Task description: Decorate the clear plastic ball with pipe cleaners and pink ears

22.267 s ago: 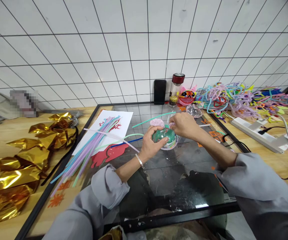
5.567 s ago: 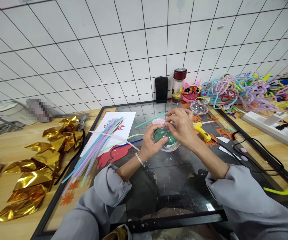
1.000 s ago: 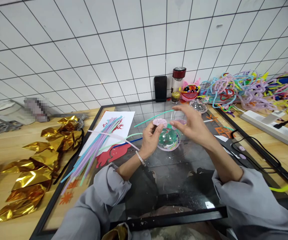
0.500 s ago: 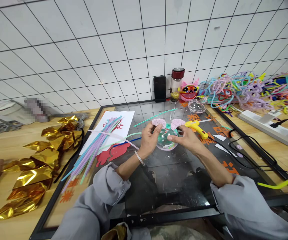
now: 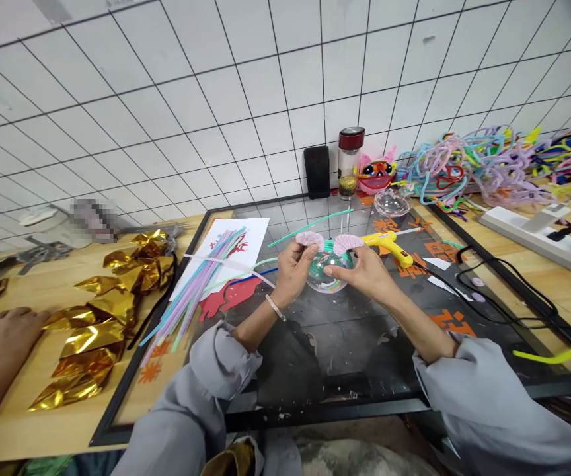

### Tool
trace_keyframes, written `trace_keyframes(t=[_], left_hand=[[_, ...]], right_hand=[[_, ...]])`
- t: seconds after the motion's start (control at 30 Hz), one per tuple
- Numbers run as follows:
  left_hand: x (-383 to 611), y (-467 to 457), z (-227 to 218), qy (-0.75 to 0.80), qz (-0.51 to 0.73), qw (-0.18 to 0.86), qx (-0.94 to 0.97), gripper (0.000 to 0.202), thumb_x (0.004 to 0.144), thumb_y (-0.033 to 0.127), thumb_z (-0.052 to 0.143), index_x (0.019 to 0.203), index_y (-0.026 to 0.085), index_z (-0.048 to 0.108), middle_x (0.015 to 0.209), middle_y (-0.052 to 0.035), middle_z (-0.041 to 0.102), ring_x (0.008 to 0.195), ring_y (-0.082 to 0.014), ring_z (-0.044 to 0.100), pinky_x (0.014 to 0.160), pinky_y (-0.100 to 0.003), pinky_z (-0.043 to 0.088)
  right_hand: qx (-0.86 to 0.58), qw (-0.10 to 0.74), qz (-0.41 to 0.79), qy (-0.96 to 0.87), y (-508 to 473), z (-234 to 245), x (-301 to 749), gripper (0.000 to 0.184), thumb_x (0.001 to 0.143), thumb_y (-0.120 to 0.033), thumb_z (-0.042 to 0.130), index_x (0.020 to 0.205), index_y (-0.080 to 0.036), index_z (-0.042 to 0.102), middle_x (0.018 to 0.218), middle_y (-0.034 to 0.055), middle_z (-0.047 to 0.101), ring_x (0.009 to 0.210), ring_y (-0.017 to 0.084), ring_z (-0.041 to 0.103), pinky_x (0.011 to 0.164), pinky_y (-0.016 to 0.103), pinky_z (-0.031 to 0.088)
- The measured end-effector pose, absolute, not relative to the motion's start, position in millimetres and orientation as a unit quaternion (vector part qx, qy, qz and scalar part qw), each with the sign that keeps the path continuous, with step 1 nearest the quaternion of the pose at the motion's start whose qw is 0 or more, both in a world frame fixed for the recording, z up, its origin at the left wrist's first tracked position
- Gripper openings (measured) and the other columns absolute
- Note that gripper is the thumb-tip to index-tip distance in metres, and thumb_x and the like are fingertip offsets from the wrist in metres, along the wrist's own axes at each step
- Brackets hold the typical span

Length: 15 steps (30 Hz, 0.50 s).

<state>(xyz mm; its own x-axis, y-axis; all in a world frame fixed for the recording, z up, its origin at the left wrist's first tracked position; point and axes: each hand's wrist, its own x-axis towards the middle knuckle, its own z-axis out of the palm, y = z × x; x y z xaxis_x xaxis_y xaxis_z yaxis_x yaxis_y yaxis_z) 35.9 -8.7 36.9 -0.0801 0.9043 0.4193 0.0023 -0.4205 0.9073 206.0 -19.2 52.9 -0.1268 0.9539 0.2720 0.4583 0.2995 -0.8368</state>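
Pinched between the thumb and fingers of my left hand (image 5: 291, 272) is a pale pink, ribbed, fan-shaped piece (image 5: 310, 238). My right hand (image 5: 367, 272) grips a matching pink fan piece (image 5: 346, 243), its thumb reaching over a clear plastic dome (image 5: 326, 280). Green, ring-like material shows in and behind the dome, between both hands. Whether the fan pieces are attached to it, I cannot tell. Close behind my right hand lies a yellow glue gun (image 5: 389, 247). A pale lilac pipe cleaner (image 5: 226, 266) extends leftward near my left wrist.
Pipe cleaners (image 5: 199, 284) lie across white paper (image 5: 246, 231) on the left. Gold foil (image 5: 110, 317) and another person's hand (image 5: 10, 337) are farther left. At the back stand a bottle (image 5: 349, 162) and a black phone-like object (image 5: 316, 172). Cables and a power strip (image 5: 538, 241) occupy the right.
The view has shifted slightly. Both hands keep their hold on the pink fan pieces, now a little closer together. The other person's hand at the left shows more fully.
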Motion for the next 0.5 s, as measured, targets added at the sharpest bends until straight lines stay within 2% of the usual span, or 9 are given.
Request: trace_keyframes(t=[0.1,0.27,0.5], left_hand=[[34.8,-8.0,38.3,0.394,0.618,0.371,0.57,0.043,0.076,0.057,0.075,0.088,0.016,0.072,0.089,-0.0063,0.075,0.082,-0.0169,0.068,0.079,-0.03,0.054],[31.3,-5.7,39.9,0.391,0.612,0.392,0.565,0.044,0.071,0.057,0.079,0.083,0.016,0.073,0.081,-0.0048,0.074,0.075,-0.016,0.067,0.07,-0.028,0.053],[29.7,-3.4,38.5,0.393,0.608,0.402,0.561,0.043,0.07,0.055,0.08,0.082,0.015,0.073,0.079,-0.0055,0.075,0.073,-0.0157,0.066,0.069,-0.027,0.053]], right_hand=[[-0.52,0.412,0.291,-0.689,-19.8,54.2,206.0,0.046,0.066,-0.043,0.078,0.102,-0.017,0.069,0.101,0.0096,0.069,0.097,0.03,0.063,0.088,0.045,0.049],[-0.513,0.418,0.281,-0.695,-19.6,53.8,206.2,0.044,0.066,-0.043,0.078,0.101,-0.017,0.069,0.098,0.0083,0.069,0.094,0.027,0.064,0.087,0.043,0.05],[-0.518,0.409,0.288,-0.694,-19.8,56.9,206.1,0.045,0.064,-0.045,0.078,0.097,-0.016,0.069,0.095,0.0084,0.068,0.093,0.028,0.064,0.086,0.043,0.051]])
